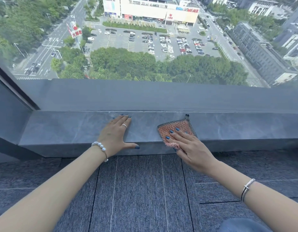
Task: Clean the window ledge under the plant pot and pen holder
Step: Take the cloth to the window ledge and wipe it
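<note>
The long grey stone-look window ledge (64, 129) is seen running level across the view, its faintly veined top bare along the left stretch and pale residue showing along the back edge where it meets the window frame. A square pinkish-orange woven cleaning cloth with a black mesh border (176, 129) is laid flat on the ledge top, right of the middle. One corner is pointed at the back edge, and its fluffy near corner is draped over the front edge.
</note>
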Motion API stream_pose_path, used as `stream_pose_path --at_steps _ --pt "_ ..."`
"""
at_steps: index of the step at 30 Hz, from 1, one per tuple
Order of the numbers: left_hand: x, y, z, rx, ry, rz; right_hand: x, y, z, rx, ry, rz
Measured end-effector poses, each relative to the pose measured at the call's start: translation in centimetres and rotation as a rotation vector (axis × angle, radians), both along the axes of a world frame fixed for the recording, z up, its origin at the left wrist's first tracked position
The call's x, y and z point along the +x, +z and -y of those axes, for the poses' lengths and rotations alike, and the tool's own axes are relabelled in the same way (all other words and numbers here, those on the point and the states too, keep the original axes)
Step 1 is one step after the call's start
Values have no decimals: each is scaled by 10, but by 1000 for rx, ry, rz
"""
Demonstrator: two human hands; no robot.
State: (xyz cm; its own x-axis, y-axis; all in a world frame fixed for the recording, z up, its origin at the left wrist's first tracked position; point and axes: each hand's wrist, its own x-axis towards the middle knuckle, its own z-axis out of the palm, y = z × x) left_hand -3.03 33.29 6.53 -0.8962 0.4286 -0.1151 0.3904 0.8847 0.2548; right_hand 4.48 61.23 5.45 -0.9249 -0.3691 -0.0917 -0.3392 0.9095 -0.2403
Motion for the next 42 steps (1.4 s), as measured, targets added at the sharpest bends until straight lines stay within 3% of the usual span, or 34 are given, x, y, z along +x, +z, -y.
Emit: stream_pose_path --at_steps 10,19,28,42 --pt "-4 -1 -29 5 -13 0 9 6 -61 23 -134 25" --pt "2 -3 -30 28 18 -1 15 10 -115 1 -395 -3" --pt "4 5 -36 59 47 7 -31 15 -59 -73 -579 -11" --pt "14 12 -39 157 90 42 -42 21 67 -138 -346 -19"
